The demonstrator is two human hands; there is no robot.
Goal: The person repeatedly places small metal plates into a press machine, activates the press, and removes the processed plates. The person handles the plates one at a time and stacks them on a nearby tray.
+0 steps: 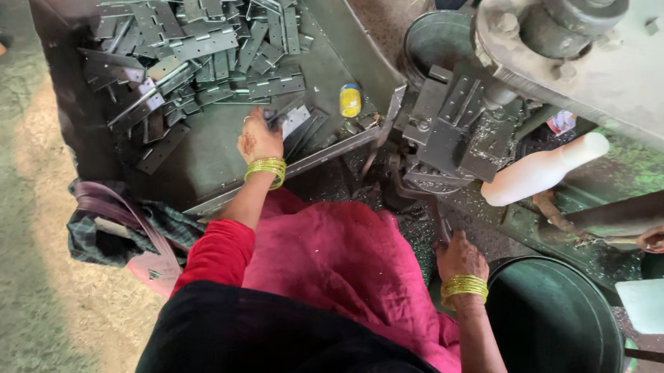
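Beside the grey press (456, 125) sits your metal tray (219, 165) of flat hinge plates (195, 43) — your left hand (259, 137) has its fingers clenched on one plate (294, 120) at the heap's near edge. Your right hand (459, 255) rests by the dark bin (555, 334) — grip hidden, can't tell.
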